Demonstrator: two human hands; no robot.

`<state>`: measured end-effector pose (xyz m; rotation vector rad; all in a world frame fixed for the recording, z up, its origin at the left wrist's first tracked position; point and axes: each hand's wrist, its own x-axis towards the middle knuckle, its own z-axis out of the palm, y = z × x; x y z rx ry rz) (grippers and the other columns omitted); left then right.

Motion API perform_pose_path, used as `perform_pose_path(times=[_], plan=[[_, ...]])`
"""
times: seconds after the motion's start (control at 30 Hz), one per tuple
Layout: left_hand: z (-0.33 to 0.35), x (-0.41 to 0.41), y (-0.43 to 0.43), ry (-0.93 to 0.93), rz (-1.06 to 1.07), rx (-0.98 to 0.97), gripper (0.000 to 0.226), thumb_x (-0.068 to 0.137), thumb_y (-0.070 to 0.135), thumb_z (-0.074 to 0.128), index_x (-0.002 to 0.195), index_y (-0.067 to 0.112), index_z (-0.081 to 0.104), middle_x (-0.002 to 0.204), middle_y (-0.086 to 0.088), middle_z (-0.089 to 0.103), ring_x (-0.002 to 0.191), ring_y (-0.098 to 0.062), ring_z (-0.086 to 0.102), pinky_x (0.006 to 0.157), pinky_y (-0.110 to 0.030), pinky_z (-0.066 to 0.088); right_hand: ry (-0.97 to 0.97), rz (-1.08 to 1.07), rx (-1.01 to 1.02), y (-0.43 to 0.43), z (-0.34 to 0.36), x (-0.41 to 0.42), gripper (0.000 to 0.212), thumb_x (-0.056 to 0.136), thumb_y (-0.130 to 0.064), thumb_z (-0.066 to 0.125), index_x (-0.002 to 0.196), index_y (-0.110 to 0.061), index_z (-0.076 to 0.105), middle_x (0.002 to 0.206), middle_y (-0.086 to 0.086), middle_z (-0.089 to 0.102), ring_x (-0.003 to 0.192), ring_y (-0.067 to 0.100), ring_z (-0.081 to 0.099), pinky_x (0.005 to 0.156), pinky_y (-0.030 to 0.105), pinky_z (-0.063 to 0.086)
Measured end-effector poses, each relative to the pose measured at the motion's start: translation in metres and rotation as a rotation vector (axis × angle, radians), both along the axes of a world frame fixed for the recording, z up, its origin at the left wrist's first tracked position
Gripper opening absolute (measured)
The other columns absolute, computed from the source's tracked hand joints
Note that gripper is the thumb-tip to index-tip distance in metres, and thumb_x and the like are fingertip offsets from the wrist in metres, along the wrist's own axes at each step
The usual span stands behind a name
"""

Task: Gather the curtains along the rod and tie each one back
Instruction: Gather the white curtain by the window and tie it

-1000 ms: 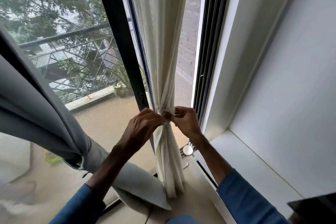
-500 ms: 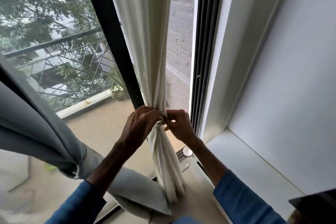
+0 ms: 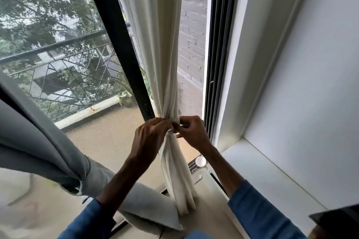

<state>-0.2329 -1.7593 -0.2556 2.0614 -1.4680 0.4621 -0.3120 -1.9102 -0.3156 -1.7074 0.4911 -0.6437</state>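
The cream curtain point(image 3: 161, 54) is hanging in the middle of the window, just right of the black frame post point(image 3: 116, 44). It is drawn into a narrow bundle that is pinching to a waist and then flaring again down to the sill point(image 3: 262, 170).

Both hands are working at that waist. The left hand point(image 3: 149, 137) is curling in from the left and the right hand point(image 3: 192, 132) from the right, and their fingertips are meeting on the cinched folds and pinching them. The hands are hiding whether they are nipping a separate tie band or the cloth itself, so I cannot tell.

At the near left, the grey curtain point(image 3: 38, 141) is sagging in a heavy swag, bunched tight at one point as if already bound.

As I judge it, the gathering is finished for both curtains and the grey one is looking done. The fastening on the cream one is what is being completed, and its knot or loop is not yet showing as finished. The rod is out of view, so how the tops are sitting is not something I can say.

A small round white object point(image 3: 200, 161) is lying on the sill near the curtain's foot.
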Motion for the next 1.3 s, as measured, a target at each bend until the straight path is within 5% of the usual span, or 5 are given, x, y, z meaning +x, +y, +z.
perform_pose_path(times=[0.23,0.63,0.83,0.97,1.3], plan=[[-0.007,0.002,0.001,0.019,-0.02,-0.012,0.031,0.082,0.002,0.076,0.105,0.022,0.073,0.1,0.006,0.072,0.085,-0.019,0.069,0.066,-0.031,0.055,-0.008,-0.002,0.08,0.001,0.004,0.002,0.013,0.086,-0.02,0.08,0.098,-0.015,0.082,0.081,0.01,0.079,0.07,0.026,0.078,0.066,0.051,0.064],[-0.004,0.008,-0.017,0.309,0.122,-0.177,0.016,0.076,0.018,0.085,0.079,0.015,0.069,0.08,0.004,0.065,0.069,-0.012,0.066,0.06,-0.037,0.056,0.025,0.019,0.063,-0.006,0.002,0.004,0.009,0.087,-0.012,0.075,0.092,-0.017,0.081,0.079,0.009,0.079,0.074,0.025,0.078,0.07,0.049,0.064],[-0.009,0.029,-0.034,0.529,0.209,-0.051,0.049,0.071,0.032,0.088,0.107,0.016,0.058,0.098,0.005,0.063,0.079,-0.002,0.064,0.059,-0.008,0.045,0.018,0.091,0.114,-0.016,0.004,0.001,0.021,0.09,-0.006,0.072,0.098,-0.023,0.08,0.091,0.012,0.079,0.087,0.03,0.077,0.077,0.042,0.064],[-0.022,0.036,-0.049,0.616,0.12,0.147,0.031,0.086,0.042,0.071,0.093,0.011,0.073,0.087,-0.001,0.074,0.077,-0.015,0.072,0.066,-0.037,0.06,0.037,0.088,0.097,-0.025,0.005,0.002,0.038,0.092,0.002,0.067,0.092,-0.034,0.078,0.088,0.006,0.079,0.079,0.02,0.076,0.067,0.036,0.063],[-0.026,0.035,-0.063,0.455,0.042,0.053,0.02,0.085,0.024,0.073,0.079,0.005,0.075,0.073,-0.004,0.072,0.064,-0.017,0.068,0.057,-0.039,0.056,0.063,0.107,0.226,-0.045,0.003,-0.007,0.025,0.087,0.004,0.074,0.108,-0.009,0.067,0.096,0.014,0.078,0.08,0.021,0.076,0.066,0.035,0.063]])
